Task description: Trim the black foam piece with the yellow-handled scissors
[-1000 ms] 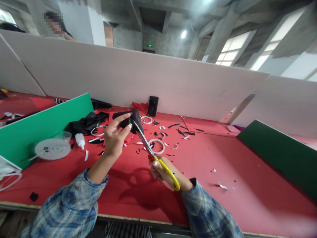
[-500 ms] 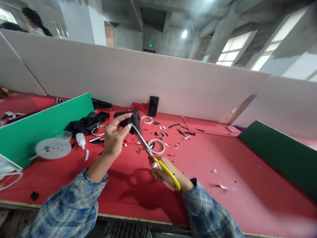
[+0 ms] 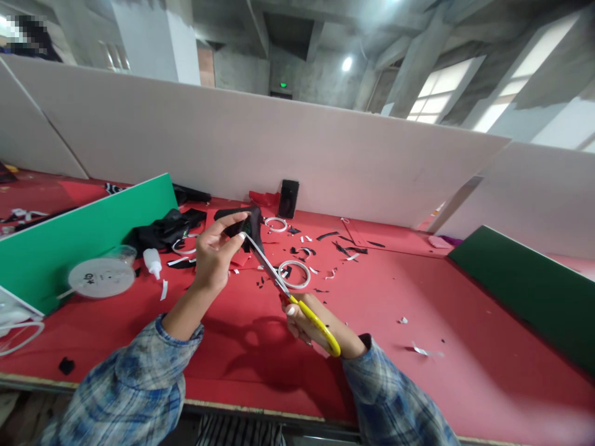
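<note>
My left hand (image 3: 216,254) pinches a piece of black fabric (image 3: 255,224), held up over the table. Yellow-handled scissors (image 3: 317,323) are gripped in my right hand (image 3: 301,321), nearer the table's front edge. Their long metal blades slant up and left, and the tips reach the fabric beside my left thumb. Whether the blades have fabric between them, I cannot tell. Under and behind the blades lies a white ring-shaped roll (image 3: 294,285) on the red table (image 3: 381,371).
Black and white scraps lie scattered mid-table. A phone (image 3: 289,198) leans on the white partition (image 3: 325,148). At left are a small white bottle (image 3: 151,262), a white spool (image 3: 101,277), crumpled black fabric (image 3: 162,230) and a green board (image 3: 83,229); another green board (image 3: 525,297) stands right.
My hands, the scissors and the black fabric stay almost in place. Beyond the partition, a person at the far left has moved further left.
</note>
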A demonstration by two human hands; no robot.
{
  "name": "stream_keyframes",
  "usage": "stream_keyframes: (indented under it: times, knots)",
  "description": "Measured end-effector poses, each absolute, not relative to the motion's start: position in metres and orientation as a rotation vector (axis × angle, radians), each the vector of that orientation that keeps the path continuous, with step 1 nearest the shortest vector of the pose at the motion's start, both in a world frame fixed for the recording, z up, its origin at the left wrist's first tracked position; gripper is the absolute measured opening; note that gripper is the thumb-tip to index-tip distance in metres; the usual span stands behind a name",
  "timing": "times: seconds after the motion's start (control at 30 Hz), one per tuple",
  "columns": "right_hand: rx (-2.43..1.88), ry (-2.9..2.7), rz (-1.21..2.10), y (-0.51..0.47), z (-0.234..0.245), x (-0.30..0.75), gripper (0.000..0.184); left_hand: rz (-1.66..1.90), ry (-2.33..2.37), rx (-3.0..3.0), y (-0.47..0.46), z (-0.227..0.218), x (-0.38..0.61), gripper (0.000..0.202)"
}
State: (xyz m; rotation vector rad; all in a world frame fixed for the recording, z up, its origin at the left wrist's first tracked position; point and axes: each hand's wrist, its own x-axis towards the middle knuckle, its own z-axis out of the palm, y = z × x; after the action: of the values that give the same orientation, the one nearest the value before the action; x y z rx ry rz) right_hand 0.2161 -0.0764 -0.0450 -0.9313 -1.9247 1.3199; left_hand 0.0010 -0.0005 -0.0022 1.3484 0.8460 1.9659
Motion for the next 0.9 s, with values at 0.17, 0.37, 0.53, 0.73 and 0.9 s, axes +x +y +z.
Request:
stream_keyframes:
  times: [0.17,0.37,0.53,0.73,0.9]
  knots:
    - [-0.942,-1.926,1.328,-0.076,-0.045,0.217,0.071,1.965,0.838,1.341,0.000,-0.003,0.000,0.030]
    - [-0.950,-1.912,1.367,-0.074,-0.050,0.219,0.063,1.968,0.866,1.359,-0.001,-0.003,0.001,0.031]
    - [-0.944,-1.904,1.379,-0.073,-0.053,0.219,0.066,1.966,0.855,1.383,0.000,-0.004,0.000,0.031]
    - [-0.838,-1.937,1.270,-0.078,-0.042,0.218,0.073,1.984,0.878,1.382,0.003,-0.006,-0.001,0.034]
    - [-0.819,-1.914,1.245,-0.080,-0.038,0.221,0.076,2.012,0.854,1.352,0.003,-0.005,0.001,0.035]
